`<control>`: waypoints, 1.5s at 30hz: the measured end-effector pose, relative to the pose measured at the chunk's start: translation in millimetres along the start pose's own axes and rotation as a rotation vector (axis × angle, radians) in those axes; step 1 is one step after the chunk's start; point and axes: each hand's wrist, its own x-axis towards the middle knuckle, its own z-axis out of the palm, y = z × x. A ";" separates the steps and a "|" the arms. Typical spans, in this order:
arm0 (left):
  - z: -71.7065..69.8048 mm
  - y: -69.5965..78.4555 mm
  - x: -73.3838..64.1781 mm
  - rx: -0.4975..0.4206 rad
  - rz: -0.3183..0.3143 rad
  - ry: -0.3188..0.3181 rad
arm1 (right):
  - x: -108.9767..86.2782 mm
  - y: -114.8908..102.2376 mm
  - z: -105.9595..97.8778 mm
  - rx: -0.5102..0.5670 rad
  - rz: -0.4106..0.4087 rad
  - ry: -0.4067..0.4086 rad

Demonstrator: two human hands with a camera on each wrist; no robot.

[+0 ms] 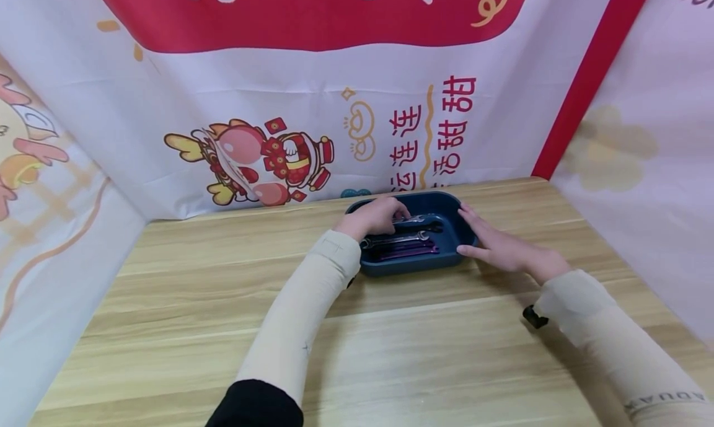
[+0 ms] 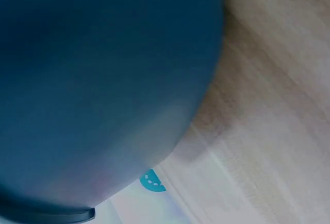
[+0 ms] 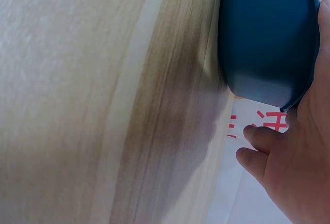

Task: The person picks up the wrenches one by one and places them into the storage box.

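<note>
A dark blue oval-cornered tray [image 1: 413, 266] stands on the wooden table, with several wrenches lying in it. My left hand [image 1: 376, 217] reaches over its left end, fingers curled down at a silver wrench [image 1: 415, 219] near the far wall. Nearer lie a black wrench [image 1: 432, 227], another silver wrench [image 1: 398, 240] and a purple wrench [image 1: 409, 251]. My right hand [image 1: 496, 244] rests against the tray's right end, fingers extended along the rim and thumb apart. The left wrist view holds mostly the tray's outer wall [image 2: 103, 90]; the left hand is out of that view.
The wooden table [image 1: 418, 352] extends toward me and to both sides of the tray. Right behind the tray hangs a printed white cloth [image 1: 312, 92] with red characters and a cartoon figure. More cloth panels [image 1: 641, 167] line the sides.
</note>
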 end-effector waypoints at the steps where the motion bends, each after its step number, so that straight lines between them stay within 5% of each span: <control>1: 1.0 -0.4 0.3 0.002 -0.005 -0.004 | -0.1 0.0 0.0 -0.001 0.000 0.001; 20: 13.2 -2.0 8.9 0.147 -0.041 0.007 | -0.4 -1.9 -2.6 0.002 -0.004 0.003; 45: 19.5 -0.4 5.3 0.121 -0.099 0.027 | -2.5 -1.0 0.9 0.003 -0.005 0.007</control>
